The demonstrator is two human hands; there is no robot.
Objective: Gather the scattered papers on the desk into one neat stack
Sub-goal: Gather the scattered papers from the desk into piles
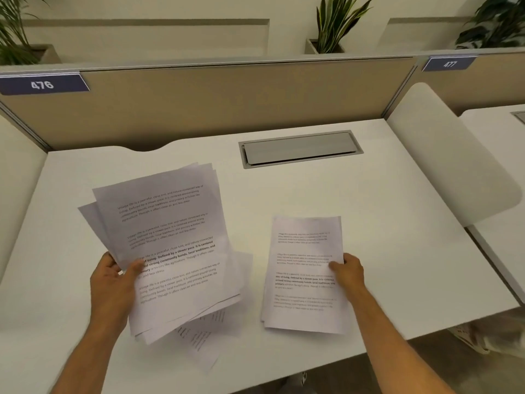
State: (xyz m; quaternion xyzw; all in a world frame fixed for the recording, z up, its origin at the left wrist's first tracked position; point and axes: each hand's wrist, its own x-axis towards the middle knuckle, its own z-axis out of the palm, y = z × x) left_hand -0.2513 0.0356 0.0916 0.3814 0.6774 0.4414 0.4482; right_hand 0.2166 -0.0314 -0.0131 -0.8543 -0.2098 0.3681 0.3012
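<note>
My left hand (113, 282) grips a fanned bundle of printed sheets (167, 240) by its left edge and holds it tilted above the white desk (369, 223). Under that bundle more loose sheets (210, 339) lie askew on the desk near the front edge. To the right, my right hand (348, 270) pinches the right edge of a smaller set of printed sheets (304, 280), thumb on top. Those sheets rest roughly squared on the desk, apart from the left bundle.
A grey cable-box lid (299, 149) is set into the desk at the back. A beige partition (227, 95) labelled 476 closes the far side, and a white side divider (443, 155) stands at the right. Potted plants (335, 24) sit behind the partition.
</note>
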